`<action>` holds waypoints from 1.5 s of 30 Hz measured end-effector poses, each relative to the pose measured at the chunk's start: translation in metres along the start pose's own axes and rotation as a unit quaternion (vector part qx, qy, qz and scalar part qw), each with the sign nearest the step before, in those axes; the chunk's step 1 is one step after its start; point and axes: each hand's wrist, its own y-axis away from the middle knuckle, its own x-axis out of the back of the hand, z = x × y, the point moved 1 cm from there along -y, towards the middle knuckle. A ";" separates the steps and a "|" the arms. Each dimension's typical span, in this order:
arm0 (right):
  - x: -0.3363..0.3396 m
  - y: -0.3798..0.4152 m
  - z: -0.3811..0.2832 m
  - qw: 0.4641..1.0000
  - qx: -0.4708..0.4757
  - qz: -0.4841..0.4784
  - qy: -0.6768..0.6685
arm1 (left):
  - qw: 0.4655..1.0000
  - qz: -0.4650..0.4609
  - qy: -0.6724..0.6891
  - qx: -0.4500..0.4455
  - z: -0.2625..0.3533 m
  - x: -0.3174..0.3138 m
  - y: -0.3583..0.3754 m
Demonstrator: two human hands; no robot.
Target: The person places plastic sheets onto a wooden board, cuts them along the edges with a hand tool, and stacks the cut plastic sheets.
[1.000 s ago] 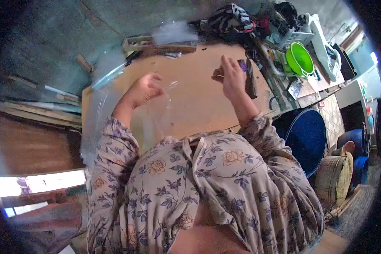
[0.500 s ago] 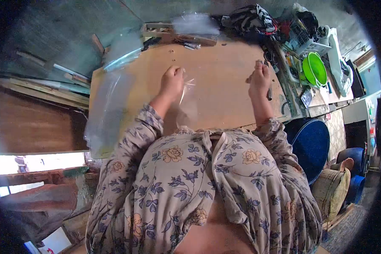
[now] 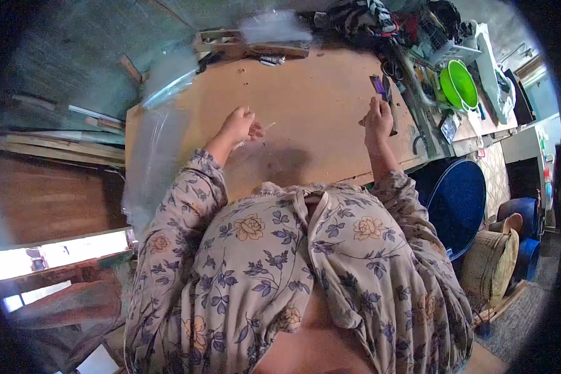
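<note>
From the head view, the person leans over a brown table (image 3: pixel 311 100), sleeves of a flowered garment reaching forward. The left hand (image 3: pixel 238 124) rests on the table's left half, its grip pinched shut on a thin clear plastic bag (image 3: pixel 255 134) that lies flat on the wood just right of the knuckles; the film is so sheer that its edges are hard to trace. The right hand (image 3: pixel 378 119) sits near the table's right edge, fingers curled down onto a small brownish object (image 3: pixel 363 121); whether the grip actually clasps it cannot be told. Just beyond that hand, further up the table, lies a dark tool with a purple part (image 3: pixel 380 87). Along the table's left edge hangs a large clear plastic sheet (image 3: pixel 153 156). At the table's far edge sits a wooden tray (image 3: pixel 230 43). Off the table's right side stands a green bowl (image 3: pixel 460 84), and below it a blue barrel (image 3: pixel 458 199).
</note>
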 end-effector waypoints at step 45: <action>-0.033 0.052 0.040 0.686 0.284 -0.359 0.566 | 0.659 0.110 -0.688 -0.283 -0.085 0.019 0.052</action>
